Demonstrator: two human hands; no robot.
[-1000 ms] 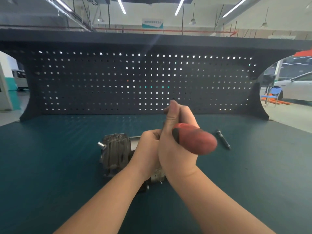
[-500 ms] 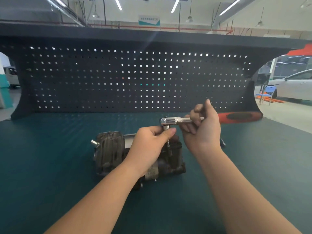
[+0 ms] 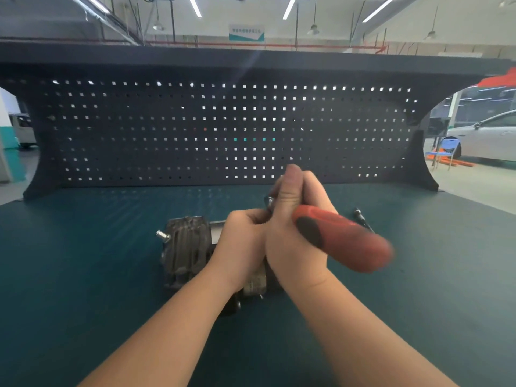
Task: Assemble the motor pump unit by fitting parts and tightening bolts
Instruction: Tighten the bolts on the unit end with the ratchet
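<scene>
1. Head view, looking down at two bare hands meeting over a dark teal workbench point(image 3: 83, 275)
2. Right hand point(image 3: 296, 241): its fingers are curled tight around a ratchet wrench with a red and black rubber handle point(image 3: 343, 238), thumb pointing up along the tool. The handle is blurred
3. Left hand point(image 3: 243, 244): its fingers are curled down around the metal head end of the wrench, just beside the right hand's thumb. What the fingertips hold exactly is hidden
4. Directly under both hands sits the grey, ribbed cast-metal motor pump unit point(image 3: 187, 250), lying on the bench with its long axis running left to right. A short silver stub point(image 3: 163, 235) sticks out of its left end
5. Key relation: the bolt being worked is straight below the fingers, hidden by them, while the wrench handle points toward the viewer and to the right. I judge the next move to be a sideways swing of that handle, with the left hand steadying the head. The left hand is nearer the bolt
6. Count: one pump unit, one wrench, two hands, and one loose dark metal bolt or bit point(image 3: 361, 217) lying on the bench behind the handle
7. Behind stands one black pegboard point(image 3: 139, 129)
</scene>
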